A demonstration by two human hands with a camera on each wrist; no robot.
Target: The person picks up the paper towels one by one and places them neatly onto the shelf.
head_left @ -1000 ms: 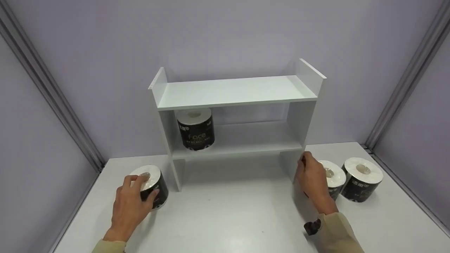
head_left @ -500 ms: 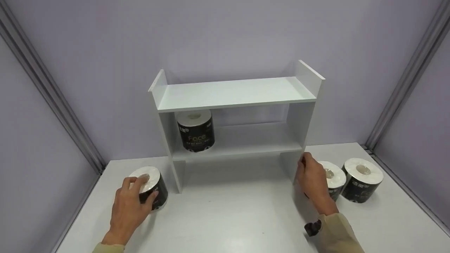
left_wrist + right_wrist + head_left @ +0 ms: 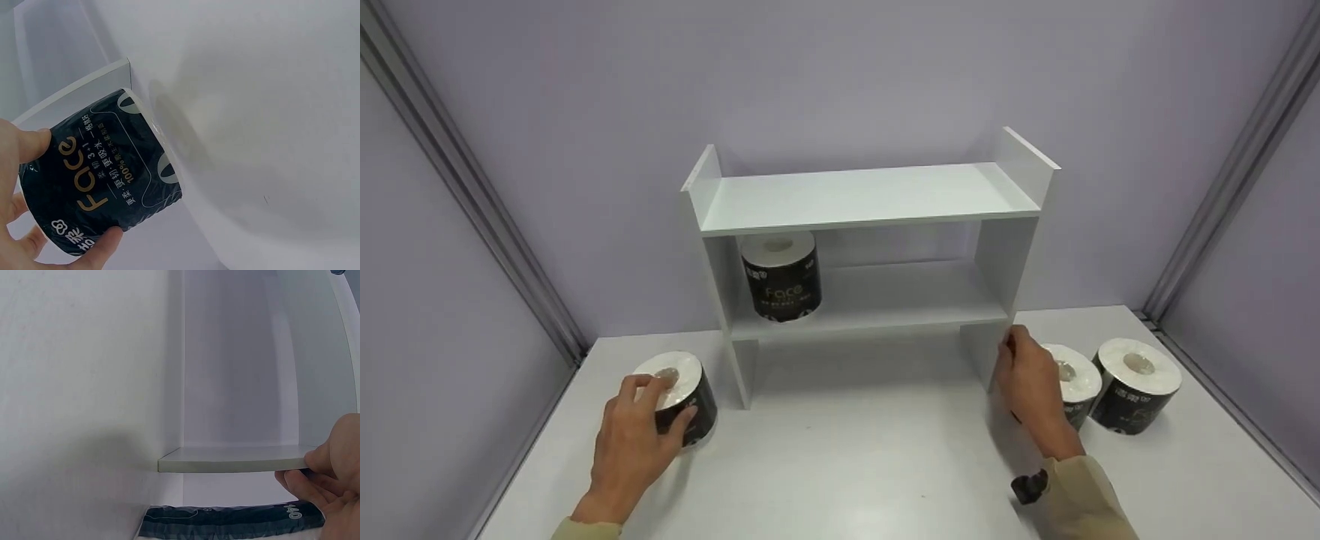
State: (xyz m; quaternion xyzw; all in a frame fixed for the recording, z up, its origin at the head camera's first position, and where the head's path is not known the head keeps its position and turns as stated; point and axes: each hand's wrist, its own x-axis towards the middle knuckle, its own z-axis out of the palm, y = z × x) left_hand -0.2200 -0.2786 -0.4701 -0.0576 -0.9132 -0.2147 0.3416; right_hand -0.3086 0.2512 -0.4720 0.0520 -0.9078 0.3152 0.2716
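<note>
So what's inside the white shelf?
One paper roll stands in the white shelf, at the left end of its middle board. Under that board, white table shows. The spot right behind the roll is covered, so I can't tell.

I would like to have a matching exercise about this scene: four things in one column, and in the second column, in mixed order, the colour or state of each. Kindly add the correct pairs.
1. Left hand
2. Right hand
3. Shelf
4. Sleeves

A. beige
B. pinching a side panel's edge
C. white
D. gripping a paper roll

Pairs: 1-D, 2-B, 3-C, 4-A
</note>
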